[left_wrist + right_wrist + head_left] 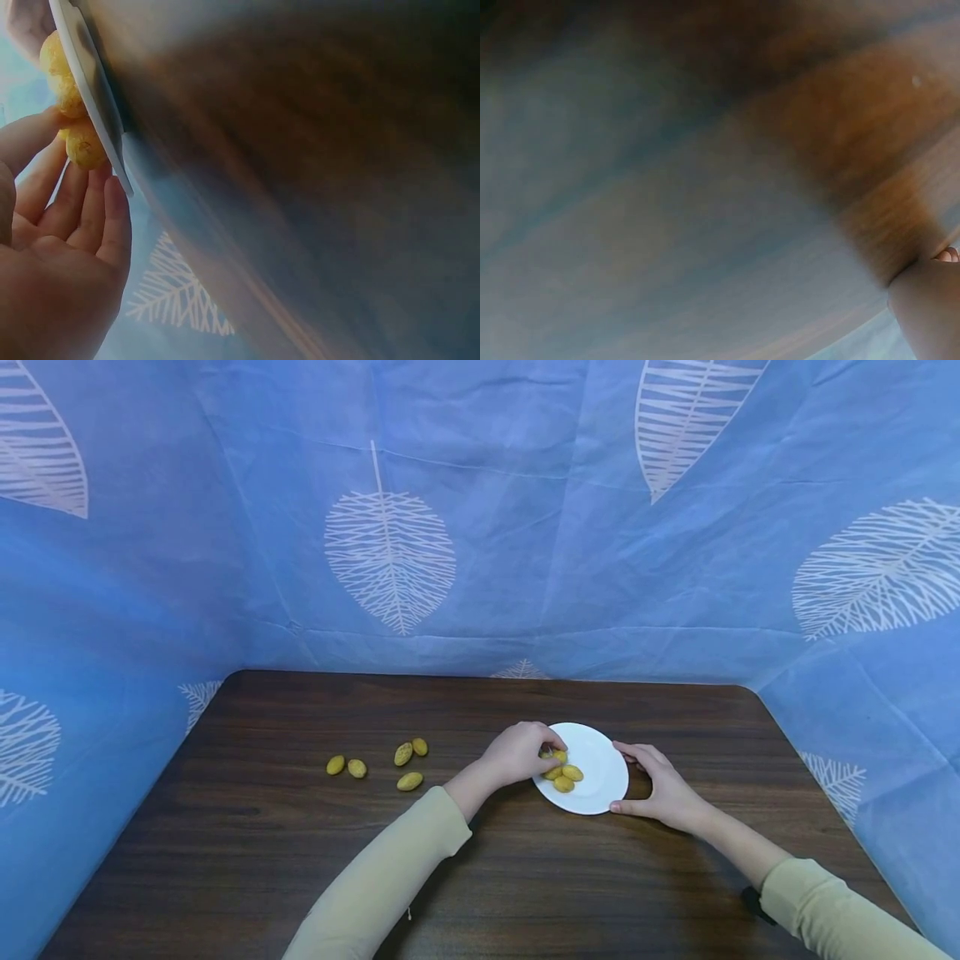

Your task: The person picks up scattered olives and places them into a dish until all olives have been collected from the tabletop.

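Observation:
A white plate (603, 768) lies on the table, with several small yellow oval fruits (563, 784) grouped on its left side. My left hand (521, 753) reaches over the plate's left edge. In the left wrist view its thumb and fingertips close about a yellow fruit (85, 146) right at the plate's surface, while other fruits sit beside it. My right hand (670, 791) holds the plate's right rim, thumb at the near side and fingers at the far side. The right wrist view shows mostly blurred table and a small part of that hand (948, 256).
Left of the plate, three yellow fruits (409, 781) lie loosely together on the dark wooden table (247, 843). Farther left is a pair of fruits (335, 765). Blue cloth (495, 568) with white leaf prints hangs behind and beside the table.

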Demonstrator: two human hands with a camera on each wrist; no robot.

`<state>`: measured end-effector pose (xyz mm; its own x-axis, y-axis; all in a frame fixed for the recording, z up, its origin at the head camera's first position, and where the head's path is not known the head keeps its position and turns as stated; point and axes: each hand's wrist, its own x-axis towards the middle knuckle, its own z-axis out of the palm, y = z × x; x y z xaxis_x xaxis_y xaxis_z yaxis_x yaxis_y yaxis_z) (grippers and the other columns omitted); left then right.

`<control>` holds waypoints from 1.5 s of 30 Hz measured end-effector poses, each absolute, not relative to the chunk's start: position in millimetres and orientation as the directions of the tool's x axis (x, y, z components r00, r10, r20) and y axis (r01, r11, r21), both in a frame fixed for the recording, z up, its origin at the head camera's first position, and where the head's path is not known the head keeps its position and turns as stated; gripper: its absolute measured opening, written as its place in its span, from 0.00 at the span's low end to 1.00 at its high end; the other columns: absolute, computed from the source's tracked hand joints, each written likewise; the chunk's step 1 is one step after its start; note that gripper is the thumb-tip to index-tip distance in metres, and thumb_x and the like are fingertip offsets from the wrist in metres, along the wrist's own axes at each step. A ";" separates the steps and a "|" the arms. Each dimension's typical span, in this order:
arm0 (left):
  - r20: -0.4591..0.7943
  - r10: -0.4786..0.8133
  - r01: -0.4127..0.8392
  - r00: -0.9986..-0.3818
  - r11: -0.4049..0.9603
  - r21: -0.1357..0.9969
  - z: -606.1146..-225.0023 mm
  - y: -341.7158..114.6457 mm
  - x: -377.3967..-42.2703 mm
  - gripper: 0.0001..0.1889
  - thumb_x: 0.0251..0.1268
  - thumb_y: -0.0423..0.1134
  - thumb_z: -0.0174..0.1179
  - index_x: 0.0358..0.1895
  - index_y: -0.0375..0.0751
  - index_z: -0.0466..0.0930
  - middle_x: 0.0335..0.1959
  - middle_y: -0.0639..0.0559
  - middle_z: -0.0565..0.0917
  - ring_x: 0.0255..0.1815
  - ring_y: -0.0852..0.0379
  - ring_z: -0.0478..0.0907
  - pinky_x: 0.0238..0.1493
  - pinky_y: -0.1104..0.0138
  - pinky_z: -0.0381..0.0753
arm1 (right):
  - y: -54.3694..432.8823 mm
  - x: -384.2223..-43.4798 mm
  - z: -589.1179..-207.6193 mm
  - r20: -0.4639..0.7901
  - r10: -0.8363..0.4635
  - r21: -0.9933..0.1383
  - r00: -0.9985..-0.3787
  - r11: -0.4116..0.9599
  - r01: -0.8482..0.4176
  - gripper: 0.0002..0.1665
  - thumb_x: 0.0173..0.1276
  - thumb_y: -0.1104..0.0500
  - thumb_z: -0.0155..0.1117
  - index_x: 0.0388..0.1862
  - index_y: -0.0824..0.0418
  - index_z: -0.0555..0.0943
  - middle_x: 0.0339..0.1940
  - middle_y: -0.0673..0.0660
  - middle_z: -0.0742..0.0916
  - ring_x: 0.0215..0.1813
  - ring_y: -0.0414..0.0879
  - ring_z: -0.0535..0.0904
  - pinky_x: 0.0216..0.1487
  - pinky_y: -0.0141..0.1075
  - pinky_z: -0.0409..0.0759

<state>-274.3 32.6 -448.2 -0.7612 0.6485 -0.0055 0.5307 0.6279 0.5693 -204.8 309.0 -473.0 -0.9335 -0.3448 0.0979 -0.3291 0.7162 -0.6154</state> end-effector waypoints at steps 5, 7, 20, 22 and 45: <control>-0.017 0.646 0.533 -0.763 0.645 0.548 -450.8 35.4 -275.2 0.12 0.77 0.41 0.66 0.57 0.48 0.91 0.54 0.55 0.91 0.51 0.61 0.85 0.54 0.71 0.83 | 309.0 -204.3 -473.0 0.097 -0.345 -0.611 -0.934 0.719 -0.330 0.57 0.57 0.55 0.87 0.79 0.71 0.67 0.68 0.68 0.77 0.66 0.62 0.73 0.63 0.16 0.67; -0.017 0.649 0.538 -0.761 0.645 0.543 -450.5 36.1 -274.9 0.12 0.77 0.41 0.66 0.57 0.47 0.91 0.54 0.55 0.92 0.51 0.62 0.85 0.54 0.71 0.83 | 309.3 -204.2 -473.4 0.096 -0.344 -0.611 -0.934 0.720 -0.328 0.57 0.57 0.55 0.87 0.79 0.71 0.67 0.68 0.68 0.77 0.66 0.62 0.73 0.63 0.16 0.67; -0.026 0.648 0.542 -0.761 0.657 0.525 -446.6 38.7 -271.4 0.12 0.78 0.42 0.65 0.56 0.47 0.91 0.55 0.55 0.92 0.57 0.59 0.86 0.58 0.70 0.83 | 311.0 -203.5 -474.5 0.092 -0.335 -0.610 -0.938 0.725 -0.320 0.57 0.57 0.55 0.87 0.79 0.70 0.67 0.69 0.68 0.77 0.66 0.62 0.73 0.63 0.18 0.68; -0.023 0.651 0.546 -0.759 0.655 0.523 -446.7 38.5 -271.5 0.12 0.78 0.42 0.65 0.56 0.47 0.91 0.55 0.55 0.92 0.58 0.59 0.86 0.59 0.70 0.83 | 310.9 -203.3 -474.8 0.093 -0.334 -0.610 -0.938 0.725 -0.319 0.57 0.57 0.55 0.88 0.79 0.70 0.67 0.69 0.68 0.77 0.67 0.62 0.73 0.63 0.18 0.68; 0.058 0.605 0.485 -0.794 0.575 0.659 -417.8 -4.3 -278.1 0.10 0.78 0.34 0.63 0.53 0.38 0.90 0.46 0.48 0.91 0.45 0.55 0.84 0.46 0.67 0.82 | 308.0 -205.1 -473.0 0.071 -0.325 -0.601 -0.943 0.741 -0.301 0.57 0.57 0.53 0.87 0.80 0.69 0.67 0.70 0.68 0.76 0.69 0.63 0.73 0.64 0.22 0.71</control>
<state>-278.1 -4.3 -417.8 -0.7944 0.6047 0.0576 0.4853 0.5747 0.6589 -205.1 308.0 -473.0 -0.9429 -0.3253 0.0713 -0.3010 0.7405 -0.6009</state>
